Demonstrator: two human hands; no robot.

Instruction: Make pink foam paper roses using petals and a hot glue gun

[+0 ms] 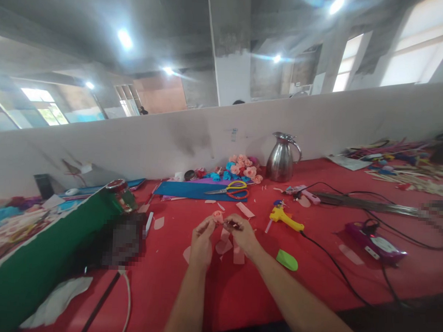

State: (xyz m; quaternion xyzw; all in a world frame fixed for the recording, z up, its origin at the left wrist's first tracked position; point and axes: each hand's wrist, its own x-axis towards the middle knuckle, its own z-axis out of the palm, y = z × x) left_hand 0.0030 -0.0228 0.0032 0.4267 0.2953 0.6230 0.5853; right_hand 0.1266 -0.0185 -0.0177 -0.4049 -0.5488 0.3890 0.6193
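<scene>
Pinched in the fingers of my left hand (202, 240) is a small pink paper rose (217, 216). My right hand (245, 234) is closed right beside the rose, its fingertips bent in. Something small and dark shows at those fingers, too unclear to name. Below and between my hands lie cut pink paper pieces (239, 255) on the red tabletop (217, 301). Another pink strip (245, 209) rests just beyond my right hand. Farther off, yellow-handled scissors (236, 189) lie across a blue sheet (180, 189).
Right of my hands lie a yellow glue gun (287, 220) with a trailing cord, a green piece (287, 260) and a purple power strip (375, 243). Finished pink roses (250, 172) and a steel jug (281, 158) stand at the back. A green-sided box (47, 247) borders the left.
</scene>
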